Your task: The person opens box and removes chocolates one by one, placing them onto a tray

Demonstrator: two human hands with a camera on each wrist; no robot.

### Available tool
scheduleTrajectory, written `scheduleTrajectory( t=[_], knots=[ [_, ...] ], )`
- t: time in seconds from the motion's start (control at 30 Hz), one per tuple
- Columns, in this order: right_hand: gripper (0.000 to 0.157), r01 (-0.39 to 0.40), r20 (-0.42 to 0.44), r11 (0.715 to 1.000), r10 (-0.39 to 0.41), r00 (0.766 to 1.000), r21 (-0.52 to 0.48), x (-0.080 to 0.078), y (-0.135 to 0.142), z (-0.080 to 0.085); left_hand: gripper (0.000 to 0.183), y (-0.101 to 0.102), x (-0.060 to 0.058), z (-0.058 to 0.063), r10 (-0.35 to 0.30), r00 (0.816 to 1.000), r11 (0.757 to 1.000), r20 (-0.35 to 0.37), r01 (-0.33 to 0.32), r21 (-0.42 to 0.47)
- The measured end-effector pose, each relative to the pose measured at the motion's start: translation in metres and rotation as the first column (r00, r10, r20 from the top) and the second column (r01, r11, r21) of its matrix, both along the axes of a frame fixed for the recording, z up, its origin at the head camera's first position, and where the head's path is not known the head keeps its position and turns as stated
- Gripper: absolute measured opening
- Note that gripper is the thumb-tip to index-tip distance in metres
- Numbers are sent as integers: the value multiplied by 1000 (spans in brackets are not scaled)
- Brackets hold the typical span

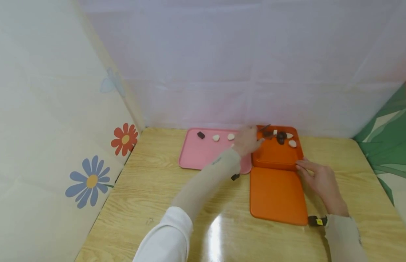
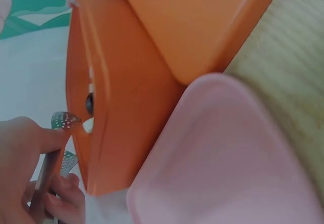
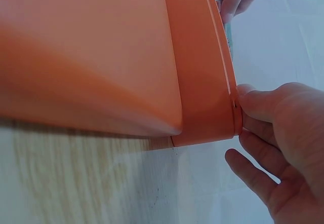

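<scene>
wood-grain table (image 1: 140, 193), smooth orange box (image 1: 275, 155), metal tongs (image 2: 47, 172) with perforated heads

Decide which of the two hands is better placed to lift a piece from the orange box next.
Probably the left hand: it holds perforated tongs at the orange box, while the right hand grips the box's near right corner.

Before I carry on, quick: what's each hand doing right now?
Left hand: closed, holding metal tongs with perforated tips.
Right hand: closed, pinching the orange box at its near right corner.
</scene>
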State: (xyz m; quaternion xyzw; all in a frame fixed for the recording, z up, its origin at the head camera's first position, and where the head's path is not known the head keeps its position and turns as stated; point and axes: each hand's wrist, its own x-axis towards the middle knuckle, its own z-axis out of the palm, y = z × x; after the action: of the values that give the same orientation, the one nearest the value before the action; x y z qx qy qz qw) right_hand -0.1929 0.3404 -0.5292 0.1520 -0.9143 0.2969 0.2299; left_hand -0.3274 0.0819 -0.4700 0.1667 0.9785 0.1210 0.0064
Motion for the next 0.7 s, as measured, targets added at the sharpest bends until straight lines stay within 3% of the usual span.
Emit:
scheduleTrajectory(
  t=[0.33,0.7],
  knots=[
    [25,9,-13,1000,-9,1000,12,1,2,-3,44,19,2,-15,81,996,991,-21,-83,-104],
    [26,9,35,1000,-9,999,10,1,1,-2,48,28,3,-19,67,994,972,-90,-85,-217]
  ],
)
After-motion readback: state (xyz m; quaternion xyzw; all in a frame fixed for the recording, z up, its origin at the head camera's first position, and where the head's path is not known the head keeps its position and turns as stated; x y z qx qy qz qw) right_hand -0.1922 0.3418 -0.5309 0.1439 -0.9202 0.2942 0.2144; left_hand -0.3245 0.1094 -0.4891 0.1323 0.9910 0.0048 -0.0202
